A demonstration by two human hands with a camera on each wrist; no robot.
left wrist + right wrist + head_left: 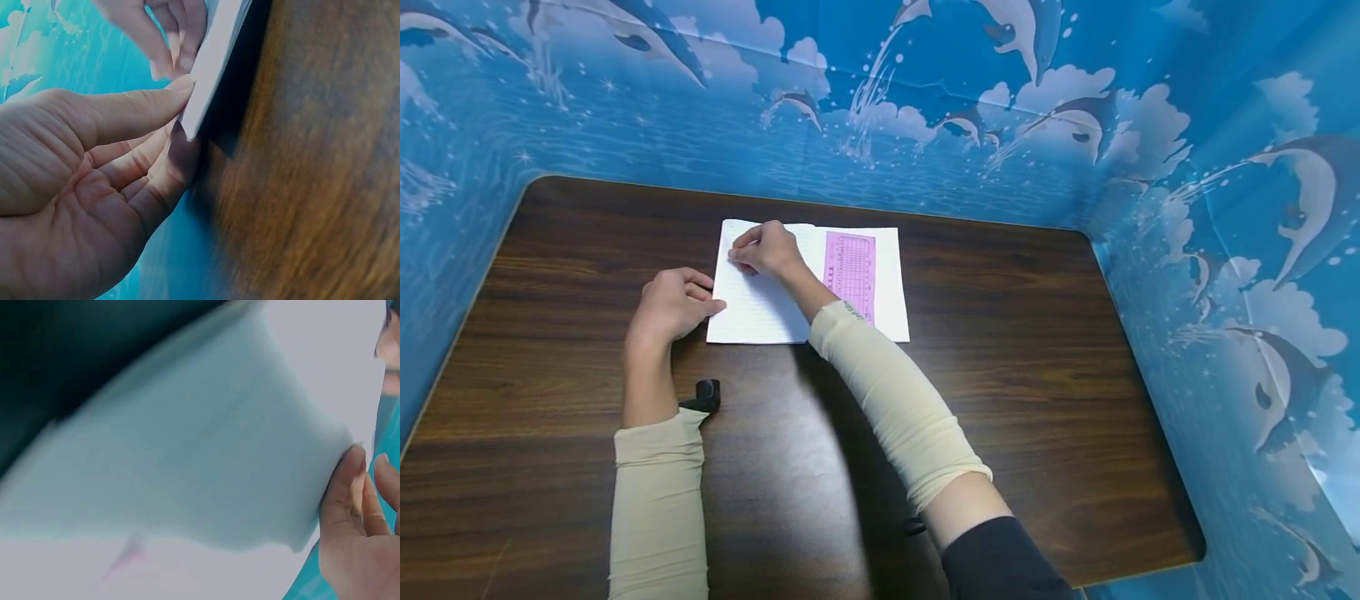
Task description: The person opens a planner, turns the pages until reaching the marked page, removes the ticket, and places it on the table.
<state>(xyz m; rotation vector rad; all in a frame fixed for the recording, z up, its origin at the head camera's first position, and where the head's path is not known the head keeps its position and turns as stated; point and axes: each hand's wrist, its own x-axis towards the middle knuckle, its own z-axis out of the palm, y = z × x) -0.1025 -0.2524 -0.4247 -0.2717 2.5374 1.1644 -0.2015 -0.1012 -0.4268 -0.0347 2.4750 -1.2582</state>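
An open notebook (758,310) lies near the table's far edge, its left page lined and its right page bearing a pink printed table (853,267). My left hand (672,307) pinches the notebook's left edge; in the left wrist view the thumb (144,112) lies on top and bent fingers sit underneath. Over the upper part of the left page is my right hand (767,250), its fingers bent loosely. The right wrist view shows the fingertips of this right hand (359,531) against the page, the thumb apart, with nothing visible between them.
The notebook rests on a dark wood-grain table (1037,375). A blue dolphin-patterned curtain (880,125) surrounds the far and side edges. A small black device (706,395) sits at my left wrist, by the cream sleeve (658,500).
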